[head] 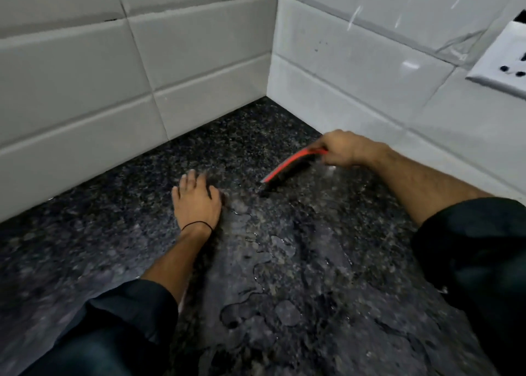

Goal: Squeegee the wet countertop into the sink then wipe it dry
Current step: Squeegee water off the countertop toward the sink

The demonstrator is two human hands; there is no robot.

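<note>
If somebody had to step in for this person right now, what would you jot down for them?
Right hand: closed around the handle of the red squeegee, blade down on the dark countertop near the tiled corner.
Left hand: empty, resting flat on the counter, fingers spread.
Water: puddles lie across the middle and near side of the counter.
Sink and cloth: neither is in view.
Done: hard to tell; the strip by the left wall looks drier.
Left: pull the puddles to the sink, then wipe dry. Mind the wall socket on the right.
</note>
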